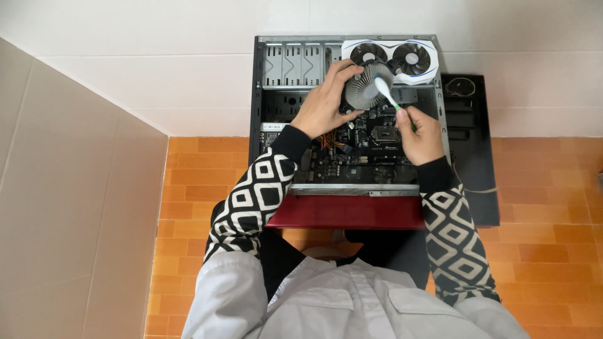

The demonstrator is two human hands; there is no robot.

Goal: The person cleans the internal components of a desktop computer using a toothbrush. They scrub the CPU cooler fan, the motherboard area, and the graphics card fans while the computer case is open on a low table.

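Observation:
An open computer case [257,94] lies on its side on the floor, with its motherboard [352,154] exposed. My left hand [326,103] grips a round finned metal cooler [365,88] and holds it above the board. My right hand [421,135] holds a toothbrush [389,97] with a green handle, its white head resting on the cooler's fins. A white graphics card [392,58] with two fans lies across the case's far edge, just beyond the cooler.
The case's black side panel [474,157] lies flat to the right, with a coiled cable [461,86] on it. The case's red front [345,212] faces me. Orange floor tiles [540,207] surround the case; a white wall runs behind, a beige wall on the left.

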